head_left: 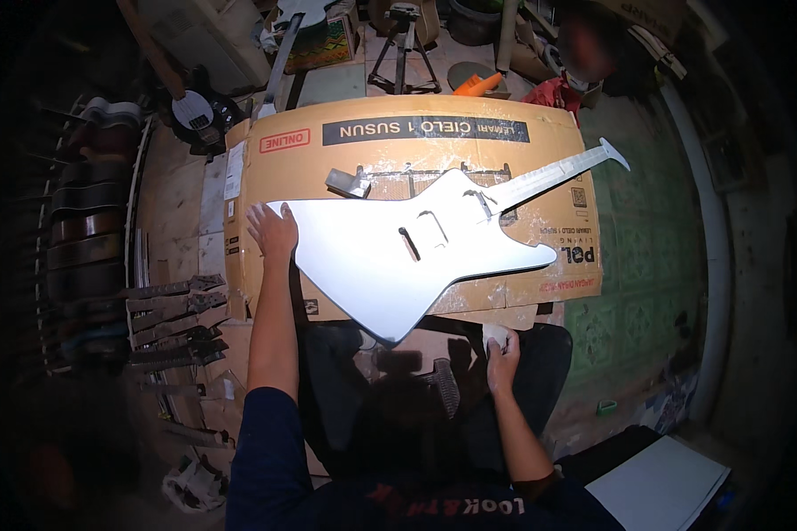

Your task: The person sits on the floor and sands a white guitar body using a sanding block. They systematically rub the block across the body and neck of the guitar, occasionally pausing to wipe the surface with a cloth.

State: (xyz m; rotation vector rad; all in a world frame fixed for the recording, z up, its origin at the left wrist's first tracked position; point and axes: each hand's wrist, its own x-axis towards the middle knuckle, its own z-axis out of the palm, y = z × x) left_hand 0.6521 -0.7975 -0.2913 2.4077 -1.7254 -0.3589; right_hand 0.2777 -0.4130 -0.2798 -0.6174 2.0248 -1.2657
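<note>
A white, angular electric guitar body (363,239) lies flat, with cut-out cavities and a neck (553,180) wrapped in pale tape reaching toward the upper right. At its left tip rests my left hand (275,232), fingers spread, thumb along the body's edge. My right hand (503,354) is low, over my right thigh near the cardboard's front edge, apart from the guitar. Its fingers are closed on a small pale folded piece (496,334) that looks like sandpaper. A small grey block (347,183) sits on the cardboard behind the body.
Dust-marked cardboard (279,173) lies under the guitar. Several guitar bodies (97,195) are racked at left, with necks (181,319) below them. A black guitar stand (405,53) and an orange tool (478,85) are at the back. A white panel (660,482) lies at lower right.
</note>
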